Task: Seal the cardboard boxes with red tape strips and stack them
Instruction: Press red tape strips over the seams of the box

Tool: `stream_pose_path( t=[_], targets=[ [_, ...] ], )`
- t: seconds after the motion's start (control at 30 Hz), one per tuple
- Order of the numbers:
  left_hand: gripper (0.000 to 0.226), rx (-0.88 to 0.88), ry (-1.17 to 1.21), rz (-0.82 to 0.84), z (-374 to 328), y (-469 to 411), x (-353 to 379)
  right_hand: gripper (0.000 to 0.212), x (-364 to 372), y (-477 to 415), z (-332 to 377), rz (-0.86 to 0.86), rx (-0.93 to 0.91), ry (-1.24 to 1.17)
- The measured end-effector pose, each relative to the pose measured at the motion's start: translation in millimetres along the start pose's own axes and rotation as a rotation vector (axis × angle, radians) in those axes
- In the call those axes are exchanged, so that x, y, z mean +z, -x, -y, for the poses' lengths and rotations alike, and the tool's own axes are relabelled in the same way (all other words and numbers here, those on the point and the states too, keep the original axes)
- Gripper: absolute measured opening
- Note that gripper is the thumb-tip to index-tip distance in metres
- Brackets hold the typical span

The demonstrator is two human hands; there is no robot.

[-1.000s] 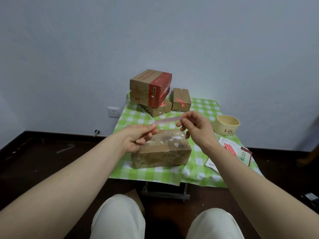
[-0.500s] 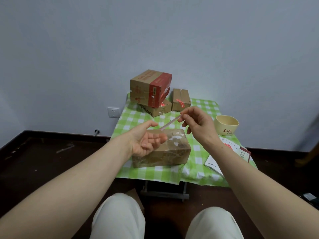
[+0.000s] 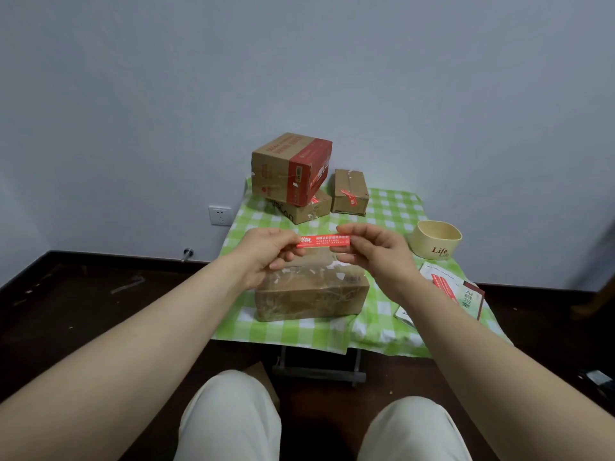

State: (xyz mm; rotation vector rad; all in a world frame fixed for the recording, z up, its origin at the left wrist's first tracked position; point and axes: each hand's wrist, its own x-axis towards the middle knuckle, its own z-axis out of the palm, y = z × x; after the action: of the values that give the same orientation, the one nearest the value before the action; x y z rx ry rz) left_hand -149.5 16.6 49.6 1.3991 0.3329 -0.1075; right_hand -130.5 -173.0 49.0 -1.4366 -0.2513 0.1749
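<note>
A red tape strip point(image 3: 323, 241) with white print is stretched level between my two hands, printed side toward me. My left hand point(image 3: 266, 251) pinches its left end and my right hand point(image 3: 376, 251) pinches its right end. Both hover just above a worn brown cardboard box point(image 3: 312, 294) at the table's near edge. At the back, a box with a red band point(image 3: 289, 169) lies tilted on a flatter box point(image 3: 304, 211). A small box point(image 3: 349, 193) with a red strip on its front stands to their right.
The small table carries a green checked cloth point(image 3: 392, 214). A cream cup marked "Life" point(image 3: 435, 239) stands at the right. A sheet with more red strips point(image 3: 444, 287) lies on a booklet at the near right. My knees are below the table edge.
My left hand had let go of the strip and opened half a second ago; it now grips the left end again. The strip has turned level with its red printed side facing me.
</note>
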Motion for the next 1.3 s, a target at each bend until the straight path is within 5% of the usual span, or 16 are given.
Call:
stream_pose_path(
  t=[0.13, 0.57, 0.97, 1.3],
  targets=[
    [0.013, 0.131, -0.183, -0.043, 2.6, -0.5, -6.9, 0.021, -0.8, -0.9, 0.7, -0.038, 0.23, -0.28],
    [0.011, 0.024, -0.27, -0.125, -5.4, -3.7, -12.0, 0.016, 21.4, -25.0, 1.6, -0.221, 0.141, 0.259],
    [0.019, -0.085, -0.557, -0.189, 6.0, -26.9, -28.7, 0.02, 34.1, -50.7, -21.5, -0.236, 0.307, 0.438],
    [0.021, -0.045, -0.795, -0.199, 16.3, -43.4, -14.8, 0.021, 26.2, -53.1, -33.3, -0.241, 0.271, 0.666]
  ],
)
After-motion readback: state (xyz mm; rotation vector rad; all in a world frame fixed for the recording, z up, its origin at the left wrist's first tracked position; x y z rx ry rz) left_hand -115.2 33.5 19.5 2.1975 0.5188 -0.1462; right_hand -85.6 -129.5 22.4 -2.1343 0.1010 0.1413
